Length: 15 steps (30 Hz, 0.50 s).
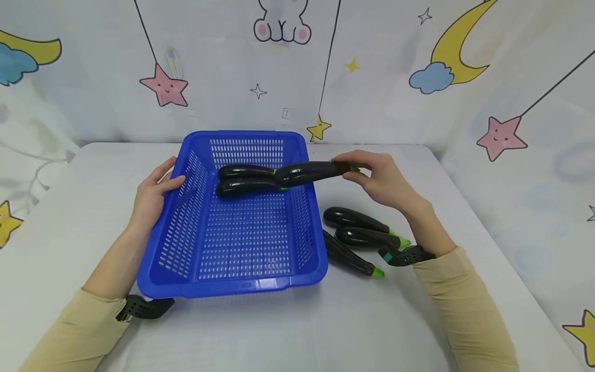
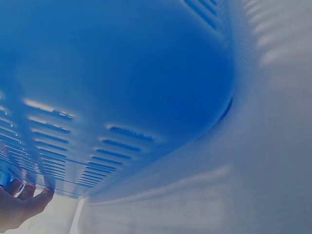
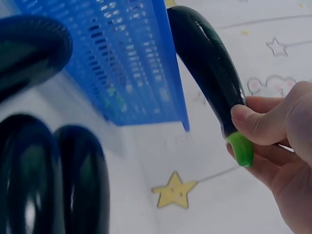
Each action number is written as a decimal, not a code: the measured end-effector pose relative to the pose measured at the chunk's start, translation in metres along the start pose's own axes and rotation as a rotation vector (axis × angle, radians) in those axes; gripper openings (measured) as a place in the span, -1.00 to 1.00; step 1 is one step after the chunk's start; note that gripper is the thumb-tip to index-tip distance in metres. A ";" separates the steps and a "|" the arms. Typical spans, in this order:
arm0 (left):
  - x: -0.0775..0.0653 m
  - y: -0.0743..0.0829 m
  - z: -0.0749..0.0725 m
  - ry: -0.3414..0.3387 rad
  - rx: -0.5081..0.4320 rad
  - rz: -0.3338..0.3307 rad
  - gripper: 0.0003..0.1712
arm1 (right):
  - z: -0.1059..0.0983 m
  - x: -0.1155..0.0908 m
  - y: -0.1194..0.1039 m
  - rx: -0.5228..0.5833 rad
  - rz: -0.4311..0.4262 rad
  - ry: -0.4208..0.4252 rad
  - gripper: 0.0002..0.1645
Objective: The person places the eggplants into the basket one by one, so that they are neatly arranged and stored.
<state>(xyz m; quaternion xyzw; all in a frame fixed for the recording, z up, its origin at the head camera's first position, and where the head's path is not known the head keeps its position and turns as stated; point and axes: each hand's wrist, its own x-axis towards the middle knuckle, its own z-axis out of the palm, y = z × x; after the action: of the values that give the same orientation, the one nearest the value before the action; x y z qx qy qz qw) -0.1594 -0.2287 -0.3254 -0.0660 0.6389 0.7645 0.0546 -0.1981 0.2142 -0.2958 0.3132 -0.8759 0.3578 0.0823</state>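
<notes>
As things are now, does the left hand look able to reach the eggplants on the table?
Probably not: the left hand is holding the left side of the blue basket, which stands between it and those eggplants.

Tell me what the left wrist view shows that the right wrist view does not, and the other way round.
Only the left wrist view: the bare left hand, its fingers at the slotted wall of the blue plastic basket.

Only the right wrist view: the bare right hand pinching a long, glossy dark eggplant near its green stem; three more glossy dark eggplants at the left; a printed yellow star.

Both: the basket's slotted blue plastic.
</notes>
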 end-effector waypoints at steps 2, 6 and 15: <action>0.000 0.000 0.000 0.003 0.010 0.000 -0.19 | 0.003 0.005 -0.005 -0.003 -0.006 -0.017 -0.58; 0.001 -0.001 -0.001 0.009 0.023 0.002 -0.20 | 0.009 0.018 -0.016 -0.014 -0.028 -0.048 -0.60; 0.000 -0.001 -0.001 0.004 0.027 0.000 -0.21 | 0.021 0.042 -0.039 -0.050 -0.041 -0.095 -0.63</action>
<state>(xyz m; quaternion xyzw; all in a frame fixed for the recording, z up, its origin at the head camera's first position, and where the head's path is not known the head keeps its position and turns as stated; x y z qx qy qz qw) -0.1596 -0.2297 -0.3267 -0.0666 0.6493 0.7557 0.0541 -0.2059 0.1580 -0.2732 0.3455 -0.8808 0.3190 0.0557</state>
